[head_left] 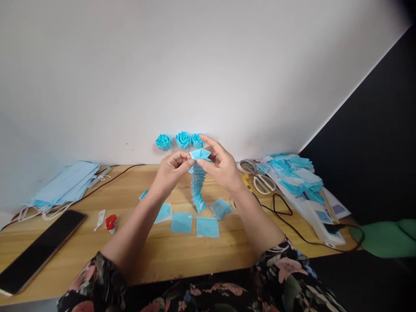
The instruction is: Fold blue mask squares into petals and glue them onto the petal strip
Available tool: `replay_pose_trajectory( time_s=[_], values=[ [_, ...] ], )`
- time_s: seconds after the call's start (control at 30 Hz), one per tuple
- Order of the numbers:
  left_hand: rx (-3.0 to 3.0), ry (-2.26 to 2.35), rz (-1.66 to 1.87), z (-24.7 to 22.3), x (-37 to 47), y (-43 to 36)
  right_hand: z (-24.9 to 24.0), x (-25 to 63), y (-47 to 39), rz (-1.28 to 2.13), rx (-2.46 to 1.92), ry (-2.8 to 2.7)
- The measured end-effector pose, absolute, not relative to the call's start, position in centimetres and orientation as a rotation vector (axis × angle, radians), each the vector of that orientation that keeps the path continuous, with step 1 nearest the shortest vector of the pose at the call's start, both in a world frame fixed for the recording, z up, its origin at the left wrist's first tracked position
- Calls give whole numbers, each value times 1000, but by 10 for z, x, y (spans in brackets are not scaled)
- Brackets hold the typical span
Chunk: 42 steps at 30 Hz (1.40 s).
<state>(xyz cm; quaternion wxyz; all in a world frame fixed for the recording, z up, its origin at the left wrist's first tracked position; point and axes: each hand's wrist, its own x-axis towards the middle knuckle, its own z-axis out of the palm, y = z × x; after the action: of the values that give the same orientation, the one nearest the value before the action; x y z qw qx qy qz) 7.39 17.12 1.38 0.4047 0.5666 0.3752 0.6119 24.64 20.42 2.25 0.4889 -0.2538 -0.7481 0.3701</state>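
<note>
A small folded blue piece (200,154) is held up between my two hands. My left hand (175,168) pinches its left end, thumb against fingertips. On the other side my right hand (221,162) grips it with the thumb below and the index finger raised. Beneath the hands a long stack of folded blue pieces (198,186) curves down over the wooden table (182,260). Flat blue squares (181,222), (208,227) lie in front of it, with another blue piece (221,209) to the right. Three blue flowers (183,140) stand behind my hands by the wall.
Blue masks (66,182) and a black phone (40,249) lie at left, near a red item (111,222). To the right are scissors (264,184), a pile of blue scraps (295,173), a power strip (326,225) and black cables (286,223).
</note>
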Motion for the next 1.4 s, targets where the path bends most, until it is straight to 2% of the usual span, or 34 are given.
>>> replay_pose_trajectory(
  time_s=[0.57, 0.93, 1.4],
  values=[
    [1361, 985, 1597, 11, 76, 175, 19, 241, 204, 844, -620, -1751],
    [1264, 1005, 1631, 7, 74, 179, 18, 242, 213, 996, -605, -1710],
    [1306, 939, 1614, 7, 78, 176, 19, 239, 210, 961, -583, -1708]
  ],
)
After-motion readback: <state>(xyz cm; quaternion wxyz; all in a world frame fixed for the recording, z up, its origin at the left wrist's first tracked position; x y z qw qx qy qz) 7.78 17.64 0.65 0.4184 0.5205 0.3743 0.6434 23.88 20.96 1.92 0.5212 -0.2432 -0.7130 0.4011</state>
